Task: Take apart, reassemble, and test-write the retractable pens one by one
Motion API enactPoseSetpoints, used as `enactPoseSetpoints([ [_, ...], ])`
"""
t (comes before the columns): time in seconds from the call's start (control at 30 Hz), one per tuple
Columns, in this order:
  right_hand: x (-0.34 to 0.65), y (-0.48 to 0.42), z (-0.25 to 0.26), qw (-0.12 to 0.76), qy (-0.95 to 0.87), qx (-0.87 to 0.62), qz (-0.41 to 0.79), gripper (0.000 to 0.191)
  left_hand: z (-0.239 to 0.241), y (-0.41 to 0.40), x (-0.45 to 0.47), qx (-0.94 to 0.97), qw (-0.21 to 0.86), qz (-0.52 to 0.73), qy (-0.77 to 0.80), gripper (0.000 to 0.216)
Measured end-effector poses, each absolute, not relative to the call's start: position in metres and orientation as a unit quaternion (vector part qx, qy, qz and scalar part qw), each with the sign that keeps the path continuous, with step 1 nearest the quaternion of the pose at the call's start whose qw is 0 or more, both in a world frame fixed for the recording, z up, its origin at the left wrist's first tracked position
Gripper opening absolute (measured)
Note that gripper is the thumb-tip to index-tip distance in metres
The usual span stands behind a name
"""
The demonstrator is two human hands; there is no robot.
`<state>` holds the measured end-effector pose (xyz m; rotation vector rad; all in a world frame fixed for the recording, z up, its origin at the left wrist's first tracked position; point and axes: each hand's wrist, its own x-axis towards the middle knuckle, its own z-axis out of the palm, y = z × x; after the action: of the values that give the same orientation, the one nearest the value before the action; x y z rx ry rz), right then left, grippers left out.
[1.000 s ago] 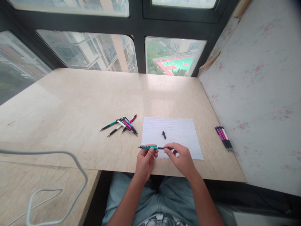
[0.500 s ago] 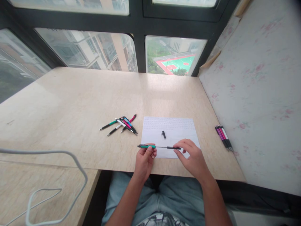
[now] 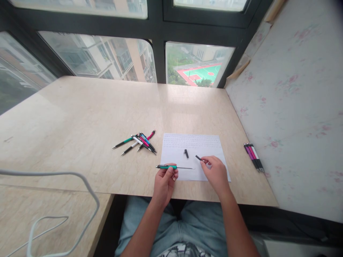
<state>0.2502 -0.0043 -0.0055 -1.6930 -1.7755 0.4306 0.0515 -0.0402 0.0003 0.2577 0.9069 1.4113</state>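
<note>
My left hand (image 3: 166, 178) is closed on the green barrel of a ballpoint pen (image 3: 171, 167), held level above the paper's lower left edge. A thin refill (image 3: 185, 168) sticks out of the barrel to the right, bare to its tip. My right hand (image 3: 215, 171) pinches a black pen grip (image 3: 198, 157), apart from the refill and tilted up to the left. On the white sheet of paper (image 3: 209, 142), with rows of writing across its top, lies a small black piece (image 3: 186, 153) between and beyond my hands.
A loose pile of several pens (image 3: 139, 142) lies left of the paper. More pens (image 3: 253, 157) lie side by side by the wall at right. A white cable (image 3: 88, 185) loops over the lower left of the table (image 3: 107, 107). Windows stand behind it.
My right hand has drawn the black grip off the refill's end and lifted it slightly away, tilting it. The refill's tip now shows. My left hand stays nearly still with the pen barrel.
</note>
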Motion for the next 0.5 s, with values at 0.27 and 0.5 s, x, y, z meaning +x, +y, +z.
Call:
enactPoseSetpoints([
  [0.27, 0.211, 0.020, -0.006, 0.336, -0.648, -0.661, 0.175, 0.024, 0.000, -0.040, 0.051, 0.117, 0.662, 0.621, 0.403, 0.024],
  [0.5, 0.225, -0.008, 0.019, 0.365, -0.589, -0.553, 0.463, 0.038, 0.000, -0.040, 0.052, 0.131, 0.668, 0.609, 0.407, 0.022],
])
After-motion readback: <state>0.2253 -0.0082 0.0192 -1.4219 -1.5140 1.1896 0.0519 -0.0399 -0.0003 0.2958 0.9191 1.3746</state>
